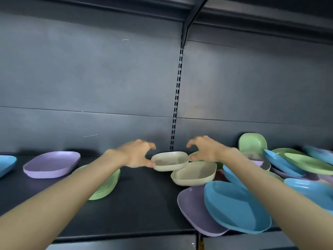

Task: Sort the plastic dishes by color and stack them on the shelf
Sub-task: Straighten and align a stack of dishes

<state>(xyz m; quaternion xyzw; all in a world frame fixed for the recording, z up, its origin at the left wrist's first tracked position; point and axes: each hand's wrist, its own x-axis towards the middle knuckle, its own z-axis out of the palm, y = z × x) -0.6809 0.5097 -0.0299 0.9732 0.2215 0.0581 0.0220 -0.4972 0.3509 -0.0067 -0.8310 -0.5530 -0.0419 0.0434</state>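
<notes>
A cream bowl [170, 160] sits toward the back of the dark shelf [144, 204], directly between the two hands. The left hand [137, 154] is at its left rim and the right hand [203, 148] at its right rim. A second cream bowl [194, 173] lies just in front and to the right, touching the first.

Under the left forearm, green dishes [108, 184] are nested one inside another. A purple plate [52, 164] lies alone further left, and a blue plate [6, 164] is cut off by the left edge. At the front right, a large blue plate [236, 208] overlaps a purple plate [196, 212], both jutting past the shelf's lip. Behind the right arm is a loose pile of blue, green and purple dishes [297, 165], with one green bowl [253, 144] propped on edge against the back wall.

Each grip is wide, with the thumb low, the fingers arched above it and a clear gap between them. The left thumb touches the bowl's left rim. The right thumb is right at the opposite rim, though contact there cannot be told. Neither hand closes around the bowl.
</notes>
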